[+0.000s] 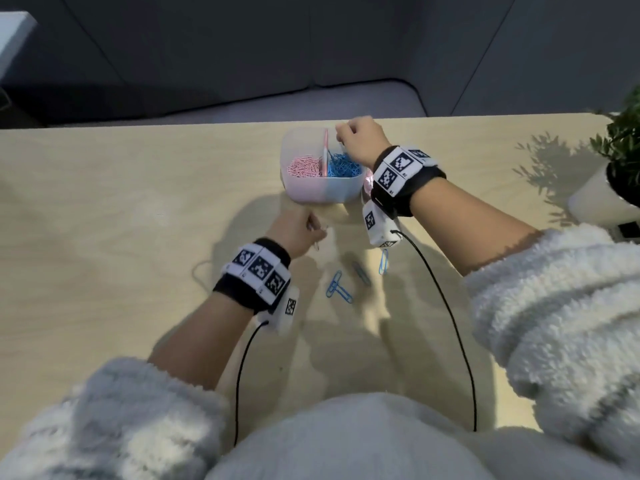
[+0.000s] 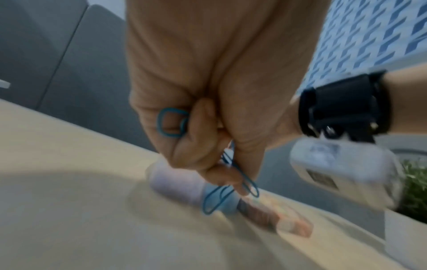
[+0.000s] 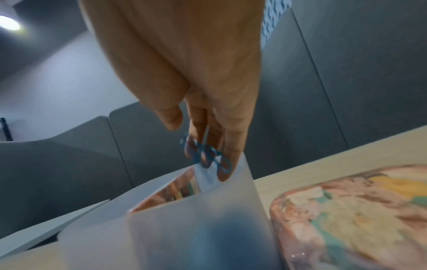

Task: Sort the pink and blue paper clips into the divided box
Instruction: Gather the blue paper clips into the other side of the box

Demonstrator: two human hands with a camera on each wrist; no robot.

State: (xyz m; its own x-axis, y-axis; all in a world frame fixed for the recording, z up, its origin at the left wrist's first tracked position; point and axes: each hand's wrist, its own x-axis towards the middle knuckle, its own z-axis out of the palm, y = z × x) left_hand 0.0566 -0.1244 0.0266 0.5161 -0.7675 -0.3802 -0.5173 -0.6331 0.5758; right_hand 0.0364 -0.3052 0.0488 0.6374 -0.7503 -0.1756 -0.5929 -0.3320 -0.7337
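one divided box point(image 1: 323, 194) sits on the bench point(image 1: 104, 202): pink clips point(image 1: 304, 167) left, blue clips point(image 1: 344, 166) right. four loose blue clips point(image 1: 337, 287) lie nearby. left hand point(image 2: 208, 118) grips blue clips; right hand point(image 3: 196, 91), fingers extended over the box, touches blue clips.

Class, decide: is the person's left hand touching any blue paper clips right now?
Touching. The left wrist view shows the left hand with fingers curled round several blue paper clips, their loops sticking out beyond the fingers.

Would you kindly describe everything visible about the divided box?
The divided box is a small, translucent, frosted plastic tub with rounded corners, standing upright on the table's far side. An upright divider splits it: pink clips fill the left compartment, blue clips the right. The right hand hovers over the blue side, fingertips near its rim.
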